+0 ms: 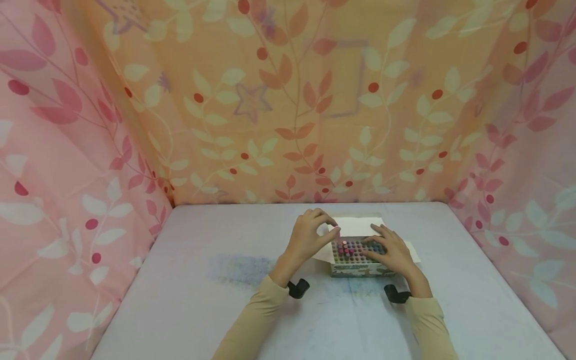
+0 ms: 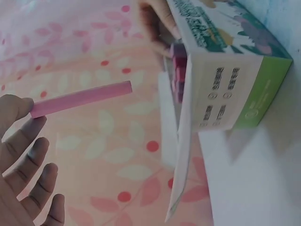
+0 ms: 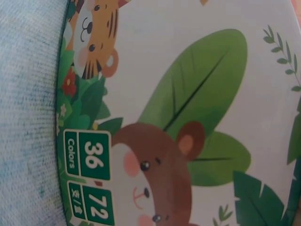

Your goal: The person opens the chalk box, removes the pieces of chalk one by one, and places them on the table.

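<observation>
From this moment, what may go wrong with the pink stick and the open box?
The left hand pinches the pink stick near one end only, so it might tilt or slip. Some reddish sticks stand higher than others in the box; a low pass might knock them. The open side flap sticks out near the left hand, which could perhaps catch it.

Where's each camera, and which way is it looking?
Head: worn on the head, looking forward and down at the table and open box; the left hand, right hand and sleeves show.
Left wrist: worn there, looking past the left hand's pink stick toward the box's end; some of both hands shows.
Right wrist: worn there, facing the box's printed bear and tiger; no hand shows clearly.
Shared: head and left wrist both show the box and both hands.
</observation>
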A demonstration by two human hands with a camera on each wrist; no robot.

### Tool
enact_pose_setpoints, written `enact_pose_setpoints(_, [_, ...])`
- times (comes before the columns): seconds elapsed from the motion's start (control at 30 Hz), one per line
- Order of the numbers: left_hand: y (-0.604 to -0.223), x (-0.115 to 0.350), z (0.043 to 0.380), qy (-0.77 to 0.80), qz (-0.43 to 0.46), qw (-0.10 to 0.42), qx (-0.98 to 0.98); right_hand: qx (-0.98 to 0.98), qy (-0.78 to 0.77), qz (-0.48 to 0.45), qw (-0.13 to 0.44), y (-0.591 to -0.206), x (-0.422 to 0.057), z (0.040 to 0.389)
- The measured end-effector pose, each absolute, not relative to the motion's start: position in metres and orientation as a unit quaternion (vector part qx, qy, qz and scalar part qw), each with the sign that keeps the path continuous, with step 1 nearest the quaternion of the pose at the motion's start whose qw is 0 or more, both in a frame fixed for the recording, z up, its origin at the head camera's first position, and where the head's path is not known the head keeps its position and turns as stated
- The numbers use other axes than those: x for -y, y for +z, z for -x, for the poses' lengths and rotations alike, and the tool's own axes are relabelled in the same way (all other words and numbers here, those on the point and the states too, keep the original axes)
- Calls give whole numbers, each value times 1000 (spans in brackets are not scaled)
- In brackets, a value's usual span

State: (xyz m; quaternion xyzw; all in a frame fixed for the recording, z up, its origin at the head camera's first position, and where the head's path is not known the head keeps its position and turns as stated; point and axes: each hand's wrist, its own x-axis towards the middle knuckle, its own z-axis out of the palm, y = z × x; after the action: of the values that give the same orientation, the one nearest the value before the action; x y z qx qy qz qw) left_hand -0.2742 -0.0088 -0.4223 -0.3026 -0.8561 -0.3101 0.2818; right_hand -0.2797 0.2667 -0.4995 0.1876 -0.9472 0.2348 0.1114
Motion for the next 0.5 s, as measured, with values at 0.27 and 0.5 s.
enact_pose_setpoints(0.27, [-418,41,268,-359,270,266,853,944,243,-190,117,-500,-267,279])
enact_pose_setpoints(0.5, [-420,76,265,-381,251,232,859,944,246,-186,115,-499,-267,278])
